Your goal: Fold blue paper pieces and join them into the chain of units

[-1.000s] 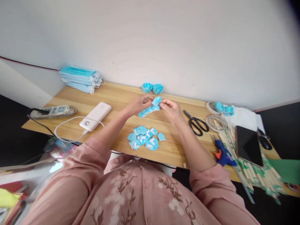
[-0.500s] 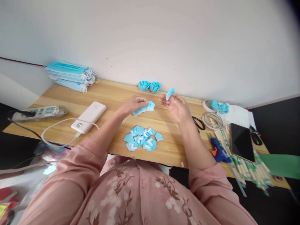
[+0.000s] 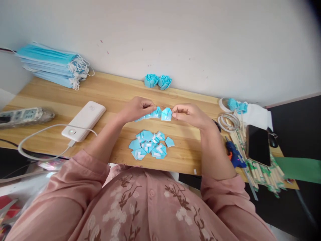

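My left hand (image 3: 139,108) pinches a strip of joined blue folded petals (image 3: 147,116) between thumb and fingers, above the wooden table. Facing it, my right hand (image 3: 191,115) grips a single blue folded petal (image 3: 166,114) by its right edge. The single petal is close to the strip's right end; a narrow gap shows between them. Nearer my body lies a loose pile of blue folded petals (image 3: 147,146), several with white tape strips on them. One petal (image 3: 170,142) lies just right of the pile. Two finished blue flowers (image 3: 157,81) sit by the wall.
At left are a stack of blue face masks (image 3: 50,65), a white power bank (image 3: 84,121) with its cable, and a power strip (image 3: 27,117). At right lie tape rolls (image 3: 228,122), a blue glue gun (image 3: 235,154), a phone (image 3: 258,145) and wrapped chopsticks (image 3: 265,175).
My right hand has come down and left, bringing its petal beside the strip's end and turning it flat. My left hand still holds the strip. The camera view has shifted slightly.
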The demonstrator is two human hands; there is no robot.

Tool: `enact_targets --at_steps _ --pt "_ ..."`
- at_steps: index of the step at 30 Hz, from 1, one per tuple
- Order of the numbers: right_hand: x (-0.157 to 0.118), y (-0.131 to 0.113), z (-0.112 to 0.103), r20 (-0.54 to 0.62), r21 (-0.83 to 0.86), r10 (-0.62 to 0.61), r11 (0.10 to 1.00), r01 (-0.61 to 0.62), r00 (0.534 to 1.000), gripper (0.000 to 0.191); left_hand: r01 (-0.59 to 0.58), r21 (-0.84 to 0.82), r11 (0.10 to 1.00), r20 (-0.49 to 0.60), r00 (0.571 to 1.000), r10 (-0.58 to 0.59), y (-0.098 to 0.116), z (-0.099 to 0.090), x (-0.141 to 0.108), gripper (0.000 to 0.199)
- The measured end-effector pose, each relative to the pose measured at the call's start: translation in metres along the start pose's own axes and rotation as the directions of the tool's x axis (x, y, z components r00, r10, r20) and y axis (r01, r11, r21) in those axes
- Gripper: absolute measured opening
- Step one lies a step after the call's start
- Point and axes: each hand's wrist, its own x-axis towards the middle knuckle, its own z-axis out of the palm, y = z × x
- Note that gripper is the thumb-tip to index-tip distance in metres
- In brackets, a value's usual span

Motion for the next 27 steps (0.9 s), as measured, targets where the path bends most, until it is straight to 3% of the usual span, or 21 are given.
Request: enact_targets --at_steps 7,27 --pt "0.0058 0.0087 0.0041 0.015 0.091 0.010 0.996 -0.011 1.000 0.023 -0.007 -0.013 1.000 -0.050 0.999 0.006 -0.0002 0.0010 -0.0015 0.035" --pt "0.0064 0.0099 0.0051 -0.005 0.000 0.002 1.000 -0.002 1.000 0.020 0.007 -0.032 0.999 -0.048 0.999 -0.009 0.0010 0.0035 -0.0025 0.034"
